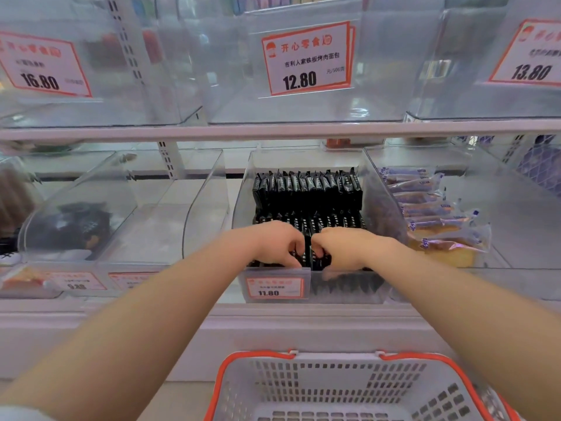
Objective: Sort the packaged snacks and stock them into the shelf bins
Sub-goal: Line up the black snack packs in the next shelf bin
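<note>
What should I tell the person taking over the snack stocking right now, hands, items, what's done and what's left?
Left hand and right hand: both curled around black snack packs at the front of the middle clear bin.
Done: that bin holds upright rows of black packs, nearly to the front.
Blue-wrapped cakes lie in the bin to its right.
The shopping basket below shows no snacks in its visible part.
Left: seat the front packs; upper bins look empty.

Shop shelving under bright, even light

A white shelf rail [273, 130] crosses the frame's middle; slotted white uprights [127, 44] rise at upper left, a white base ledge [91, 326] runs below, and pale floor [185, 399] shows at bottom.
</note>
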The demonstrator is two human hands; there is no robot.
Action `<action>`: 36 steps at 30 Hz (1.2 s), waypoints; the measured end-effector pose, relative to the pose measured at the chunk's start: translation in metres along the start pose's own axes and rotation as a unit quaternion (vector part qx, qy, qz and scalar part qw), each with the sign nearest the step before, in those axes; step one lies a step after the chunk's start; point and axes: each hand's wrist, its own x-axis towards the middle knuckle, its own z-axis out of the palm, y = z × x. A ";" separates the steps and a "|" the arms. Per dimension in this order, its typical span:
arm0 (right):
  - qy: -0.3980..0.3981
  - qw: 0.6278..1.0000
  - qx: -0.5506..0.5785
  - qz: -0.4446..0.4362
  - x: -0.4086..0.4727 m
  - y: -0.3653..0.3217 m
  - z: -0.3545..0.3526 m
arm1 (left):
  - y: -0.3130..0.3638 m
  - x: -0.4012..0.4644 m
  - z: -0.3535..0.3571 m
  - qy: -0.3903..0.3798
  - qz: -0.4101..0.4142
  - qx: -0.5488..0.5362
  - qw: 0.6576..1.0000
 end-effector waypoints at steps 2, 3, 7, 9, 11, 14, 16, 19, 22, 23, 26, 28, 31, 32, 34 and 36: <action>0.050 0.999 -0.009 -0.004 0.001 0.005 -0.001 | 0.003 0.009 0.003 0.004 0.013 -0.009 1.000; 0.054 0.998 -0.001 -0.012 0.002 0.007 -0.003 | 0.004 0.013 0.005 0.009 0.012 -0.012 1.000; -0.006 0.998 0.044 -0.040 -0.002 0.011 -0.023 | 0.009 0.026 0.010 0.007 -0.017 0.015 1.000; -0.026 0.999 -0.002 -0.022 -0.009 0.018 -0.034 | 0.009 0.030 0.013 0.016 -0.025 0.039 0.999; -0.055 0.995 -0.087 0.013 -0.016 0.022 -0.039 | 0.009 0.034 0.014 0.045 -0.025 0.059 0.997; -0.110 0.979 -0.166 0.038 -0.021 0.020 -0.034 | 0.009 0.035 0.016 0.074 -0.031 0.055 0.995; -0.120 0.973 -0.194 0.032 -0.020 0.018 -0.029 | 0.009 0.033 0.014 0.065 -0.021 0.049 0.996; -0.115 0.967 -0.224 0.025 -0.017 0.017 -0.027 | 0.001 0.023 -0.001 0.011 -0.018 0.053 0.998; -0.121 0.965 -0.232 0.014 -0.019 0.019 -0.027 | -0.010 0.012 -0.022 -0.056 -0.047 0.126 0.989; -0.135 0.963 -0.232 0.009 -0.020 0.021 -0.027 | -0.012 0.008 -0.027 -0.081 -0.060 0.154 0.983; -0.155 0.955 -0.254 -0.004 -0.023 0.022 -0.020 | -0.012 0.003 -0.029 -0.154 -0.087 0.223 0.959; -0.104 0.957 -0.269 -0.016 -0.021 0.023 -0.011 | -0.009 0.002 -0.023 -0.168 -0.091 0.251 0.949; -0.086 0.980 -0.177 0.001 -0.017 0.028 -0.012 | -0.009 0.002 -0.015 -0.145 -0.086 0.290 0.942; -0.099 0.989 -0.107 0.006 -0.016 0.030 -0.016 | -0.011 0.001 -0.014 -0.134 -0.083 0.297 0.942; -0.066 0.997 0.023 -0.024 -0.011 0.027 -0.022 | -0.014 0.001 -0.012 -0.113 -0.080 0.300 0.944; 0.001 0.991 0.111 -0.077 -0.004 0.012 -0.021 | -0.014 0.002 -0.010 -0.095 -0.083 0.301 0.945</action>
